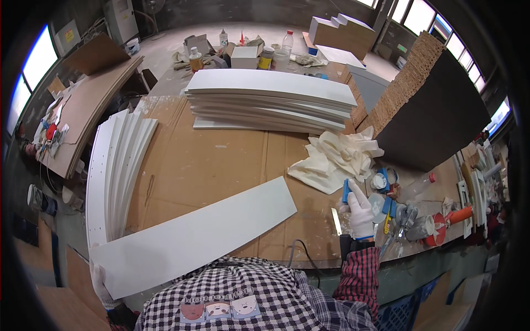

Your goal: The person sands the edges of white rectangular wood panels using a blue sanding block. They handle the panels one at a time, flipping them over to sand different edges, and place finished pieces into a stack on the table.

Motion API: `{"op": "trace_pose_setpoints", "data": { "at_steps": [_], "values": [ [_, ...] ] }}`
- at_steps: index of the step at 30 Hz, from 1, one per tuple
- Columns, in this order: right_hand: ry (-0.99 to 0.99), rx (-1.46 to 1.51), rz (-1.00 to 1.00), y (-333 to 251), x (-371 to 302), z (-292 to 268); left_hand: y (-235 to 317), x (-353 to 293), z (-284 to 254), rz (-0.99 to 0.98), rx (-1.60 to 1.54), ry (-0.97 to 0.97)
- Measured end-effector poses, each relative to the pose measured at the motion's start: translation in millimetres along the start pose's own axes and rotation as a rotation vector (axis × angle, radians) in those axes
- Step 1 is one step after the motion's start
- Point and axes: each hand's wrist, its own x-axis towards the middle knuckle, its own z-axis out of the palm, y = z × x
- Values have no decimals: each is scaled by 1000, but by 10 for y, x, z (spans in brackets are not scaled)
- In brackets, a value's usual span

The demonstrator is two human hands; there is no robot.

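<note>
A long white board [199,234] lies slantwise across the near side of the cardboard-covered table, its left end overhanging the near edge. My left hand [100,284], in a white glove, grips that left end, with its fingers partly hidden by the board. On the right, my gloved right hand [360,212] pinches a small blue block [346,191] just above the table, apart from the board. Right beside this hand lies a flat metal blade [336,222]. A crumpled cream cloth [337,157] sits just beyond it.
One stack of white boards [270,102] lies at the far side; more white boards [118,171] lean together at the left. A large dark panel [430,105] stands at the right. Nearby are a yellow cutter [387,223], an orange-handled tool [460,215] and a clear bottle [420,186].
</note>
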Motion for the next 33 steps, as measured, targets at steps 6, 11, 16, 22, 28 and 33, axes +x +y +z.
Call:
{"op": "trace_pose_setpoints", "data": {
  "at_steps": [6, 11, 16, 22, 28, 33],
  "values": [
    [-28, 378, 69, -102, -73, 209, 5, -19, 16, -2, -25, -5],
    [44, 279, 129, 106, -2, 220, 43, -3, -34, 55, 42, -94],
    [6, 75, 91, 145, 76, 459, 46, -65, -53, 73, -13, -94],
    [-30, -52, 90, 149, 213, 834, 18, -92, -54, 81, -21, 19],
    [-109, -106, 46, 179, 396, 1052, 19, -122, -108, 96, -23, -25],
    [-126, -216, 23, 136, 447, 1146, -1, -164, -158, 97, -28, -55]
  ]
}}
